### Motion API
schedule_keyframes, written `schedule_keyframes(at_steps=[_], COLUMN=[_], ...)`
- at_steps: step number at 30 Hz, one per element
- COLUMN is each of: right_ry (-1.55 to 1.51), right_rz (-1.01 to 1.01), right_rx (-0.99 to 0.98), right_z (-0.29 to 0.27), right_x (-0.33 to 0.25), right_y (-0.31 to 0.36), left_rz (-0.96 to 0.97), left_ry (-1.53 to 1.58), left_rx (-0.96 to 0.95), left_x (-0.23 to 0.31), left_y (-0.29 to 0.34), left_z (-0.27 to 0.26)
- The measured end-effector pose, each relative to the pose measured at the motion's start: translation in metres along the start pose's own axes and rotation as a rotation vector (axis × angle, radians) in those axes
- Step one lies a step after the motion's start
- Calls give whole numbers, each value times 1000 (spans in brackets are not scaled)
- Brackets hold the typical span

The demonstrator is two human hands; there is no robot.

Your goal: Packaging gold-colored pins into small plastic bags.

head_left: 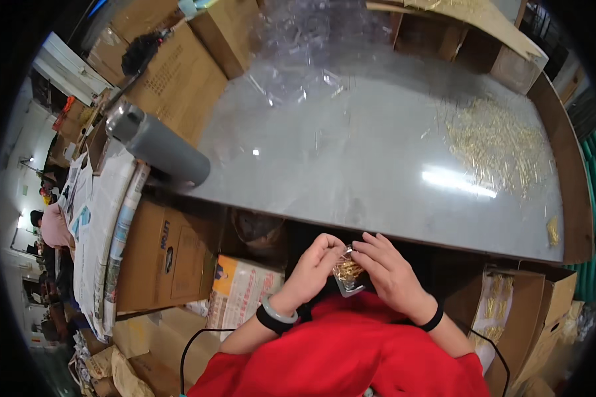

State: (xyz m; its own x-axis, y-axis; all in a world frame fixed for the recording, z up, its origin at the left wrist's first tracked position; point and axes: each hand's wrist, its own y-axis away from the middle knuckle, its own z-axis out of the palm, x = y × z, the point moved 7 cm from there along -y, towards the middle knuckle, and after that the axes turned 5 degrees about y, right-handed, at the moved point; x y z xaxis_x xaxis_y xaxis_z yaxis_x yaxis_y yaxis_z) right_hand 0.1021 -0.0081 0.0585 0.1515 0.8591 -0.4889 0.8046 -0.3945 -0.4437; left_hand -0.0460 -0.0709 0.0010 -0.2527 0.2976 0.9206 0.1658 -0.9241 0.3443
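Close to my red top, a small clear plastic pack [348,270] with gold-coloured pieces inside is between my hands, just off the table's near edge. My left hand [313,270] pinches its left side, thumb and curled fingers at the upper corner. From the other side my right hand [394,274] grips the pack at its upper right, the longer fingers stretched over it and the thumb hidden. A heap of thin gold-coloured pieces [500,142] lies at the right of the grey table [338,165].
Clear plastic pieces [304,46] cover the table's far part. A grey bottle [162,145] stands at the left edge, beside cardboard [179,86]. An open carton [520,317] holds gold pieces at lower right. A person [54,226] is far off at left.
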Motion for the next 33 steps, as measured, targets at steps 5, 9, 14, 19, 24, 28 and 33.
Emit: schedule_keyframes(at_steps=[5, 9, 14, 19, 24, 28, 33], right_ry=[135, 132, 139, 206, -29, 123, 252], right_rz=[105, 238, 276, 218, 312, 373, 306], right_rx=[265, 333, 301, 221, 338, 287, 151], right_z=[-31, -36, -39, -32, -41, -38, -35], right_x=[26, 63, 73, 70, 67, 66, 55], right_y=[-27, -27, -23, -31, -25, -3, -4], left_rz=[234, 349, 751, 789, 812, 849, 907], left_ry=[-209, -27, -861, -1069, -1202, -1174, -997], left_rx=[-45, -210, -49, 89, 45, 58, -19], left_x=[56, 51, 59, 61, 60, 60, 65], left_y=[-62, -95, -78, -65, -66, -63, -67], left_z=[16, 38, 49, 39, 48, 51, 52])
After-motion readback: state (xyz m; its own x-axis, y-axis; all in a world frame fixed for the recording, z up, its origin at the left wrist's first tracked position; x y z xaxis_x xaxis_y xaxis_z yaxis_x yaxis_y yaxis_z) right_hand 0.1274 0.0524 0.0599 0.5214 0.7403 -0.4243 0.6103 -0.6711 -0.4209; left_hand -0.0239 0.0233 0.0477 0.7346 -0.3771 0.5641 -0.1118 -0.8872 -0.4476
